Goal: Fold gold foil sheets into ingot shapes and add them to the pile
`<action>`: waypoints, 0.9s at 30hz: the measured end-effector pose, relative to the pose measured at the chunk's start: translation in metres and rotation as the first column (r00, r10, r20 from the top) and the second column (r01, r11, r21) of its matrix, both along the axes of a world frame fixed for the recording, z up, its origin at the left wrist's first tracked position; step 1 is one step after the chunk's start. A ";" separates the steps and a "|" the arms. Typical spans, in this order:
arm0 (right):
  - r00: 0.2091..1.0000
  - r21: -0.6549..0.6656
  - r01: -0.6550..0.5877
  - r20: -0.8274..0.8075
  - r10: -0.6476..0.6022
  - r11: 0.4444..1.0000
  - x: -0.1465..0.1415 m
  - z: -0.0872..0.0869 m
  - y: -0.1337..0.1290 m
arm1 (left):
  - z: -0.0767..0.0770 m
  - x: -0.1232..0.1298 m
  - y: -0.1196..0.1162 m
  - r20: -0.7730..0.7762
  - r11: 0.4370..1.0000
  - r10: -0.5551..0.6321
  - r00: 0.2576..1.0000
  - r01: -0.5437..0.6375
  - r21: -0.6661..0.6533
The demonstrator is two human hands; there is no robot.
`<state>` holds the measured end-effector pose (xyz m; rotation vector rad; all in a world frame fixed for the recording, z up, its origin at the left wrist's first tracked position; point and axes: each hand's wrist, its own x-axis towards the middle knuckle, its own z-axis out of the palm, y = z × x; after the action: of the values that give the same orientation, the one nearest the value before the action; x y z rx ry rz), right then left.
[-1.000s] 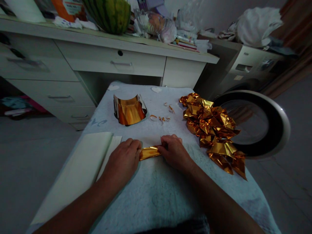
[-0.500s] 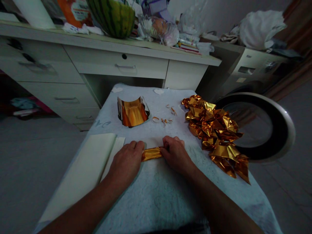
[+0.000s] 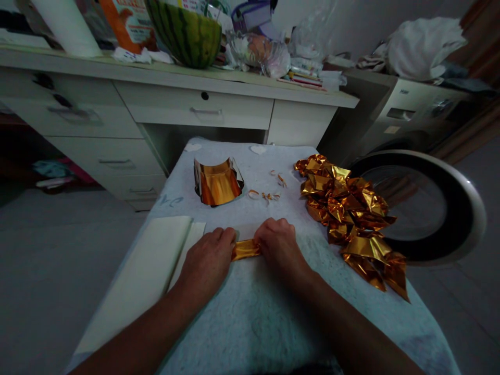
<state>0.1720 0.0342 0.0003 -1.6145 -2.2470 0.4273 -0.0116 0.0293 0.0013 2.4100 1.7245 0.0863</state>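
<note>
A narrow folded strip of gold foil point(image 3: 246, 249) lies across the middle of the cloth-covered table, held at both ends. My left hand point(image 3: 211, 256) is closed on its left end, and my right hand point(image 3: 278, 245) pinches the right end. Beyond my left hand stands a curved stack of gold foil sheets point(image 3: 219, 183). Small curled ties point(image 3: 269, 196) lie past my right hand. Crumpled gold foil pieces point(image 3: 347, 208) are heaped on the right side of the table.
Folded white paper point(image 3: 136, 281) lies along the table's left side. Behind the table, a white counter point(image 3: 175, 79) holds a cut watermelon point(image 3: 187, 39) and plastic bags. An open washing machine door point(image 3: 441, 208) is at the right edge.
My right hand has moved slightly left, closer to my left hand, and less of the foil strip shows between them. The whole view has shifted a little.
</note>
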 end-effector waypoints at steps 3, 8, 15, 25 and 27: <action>0.994 -0.048 -0.111 -0.014 0.111 0.993 0.000 0.000 0.001 | 0.001 0.000 0.001 0.012 1.000 0.002 1.000 -0.002 -0.009; 0.997 -0.017 -0.073 -0.019 0.073 0.997 -0.003 0.002 -0.003 | -0.001 -0.002 0.001 0.065 1.000 0.024 0.998 -0.025 0.008; 0.995 0.031 -0.032 0.099 0.029 0.999 -0.012 0.004 -0.009 | -0.003 -0.003 0.000 0.103 0.998 0.044 0.994 -0.049 0.045; 0.974 0.048 0.020 0.223 -0.030 0.999 -0.022 0.003 -0.008 | 0.003 -0.002 -0.009 -0.024 0.981 -0.065 0.998 0.068 0.180; 0.973 0.051 0.019 0.227 -0.030 0.999 -0.022 0.003 -0.008 | 0.006 -0.003 -0.018 -0.082 0.962 -0.132 0.988 0.147 0.229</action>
<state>0.1499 0.0266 0.0035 -1.7418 -2.3781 0.1863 -0.0145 0.0114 0.0075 2.7262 1.6476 0.2051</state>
